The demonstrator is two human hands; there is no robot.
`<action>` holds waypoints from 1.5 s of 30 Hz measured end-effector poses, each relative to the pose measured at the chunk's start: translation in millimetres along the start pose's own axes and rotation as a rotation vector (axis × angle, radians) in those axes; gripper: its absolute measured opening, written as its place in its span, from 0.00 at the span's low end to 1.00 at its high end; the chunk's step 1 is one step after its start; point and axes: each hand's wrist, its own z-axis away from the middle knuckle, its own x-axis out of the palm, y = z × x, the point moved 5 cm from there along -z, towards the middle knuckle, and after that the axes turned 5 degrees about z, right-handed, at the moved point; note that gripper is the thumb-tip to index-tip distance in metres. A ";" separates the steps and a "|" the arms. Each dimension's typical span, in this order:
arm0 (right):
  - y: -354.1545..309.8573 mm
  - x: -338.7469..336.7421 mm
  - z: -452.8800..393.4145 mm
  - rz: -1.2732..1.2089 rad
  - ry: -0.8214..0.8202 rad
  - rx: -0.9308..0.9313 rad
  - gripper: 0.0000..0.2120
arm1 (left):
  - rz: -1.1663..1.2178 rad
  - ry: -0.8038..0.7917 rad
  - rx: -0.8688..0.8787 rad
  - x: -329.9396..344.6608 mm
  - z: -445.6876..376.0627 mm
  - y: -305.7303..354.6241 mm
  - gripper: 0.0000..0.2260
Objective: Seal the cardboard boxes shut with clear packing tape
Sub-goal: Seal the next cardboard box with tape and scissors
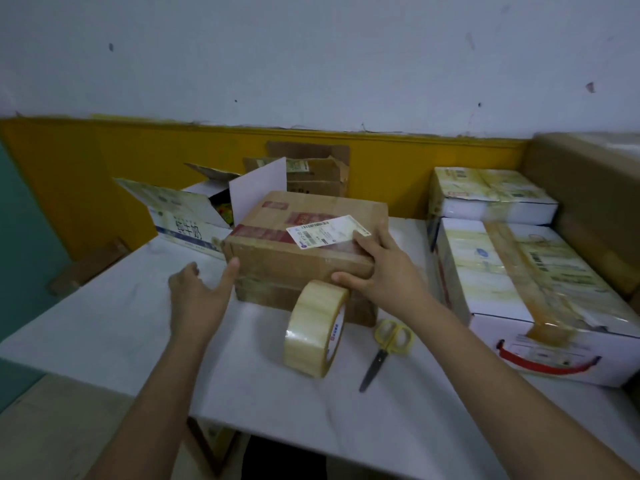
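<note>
A brown cardboard box (277,261) with a white shipping label (327,232) lies closed in the middle of the white table (121,327). My right hand (384,271) rests flat on its near right corner, fingers on top and thumb down the front face. My left hand (199,294) is at the box's left front edge, its thumb touching the corner, holding nothing. A roll of clear packing tape (313,330) stands on edge right in front of the box. Yellow-handled scissors (386,348) lie to the right of the roll.
An open white milk carton box (187,223) stands behind on the left, a worn brown box (311,178) behind it. Two taped white boxes (519,278) are stacked on the right, beside a large brown carton (588,188). A yellow and white wall runs behind.
</note>
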 end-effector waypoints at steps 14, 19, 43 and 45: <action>-32.4 -107.2 0.5 -0.054 0.154 0.005 0.22 | 0.090 0.215 0.204 -0.4 -20.6 83.9 0.27; -15.5 -125.6 -27.3 -0.234 -0.142 0.247 0.26 | -0.295 -0.020 0.126 5.5 -54.3 138.3 0.48; 14.5 -105.9 -83.8 -0.255 -0.244 0.548 0.44 | 0.418 -0.738 -0.119 29.3 45.3 145.6 0.17; 16.7 -104.6 -81.1 -0.242 -0.193 0.538 0.41 | 0.414 -0.714 -0.163 41.6 52.0 139.2 0.16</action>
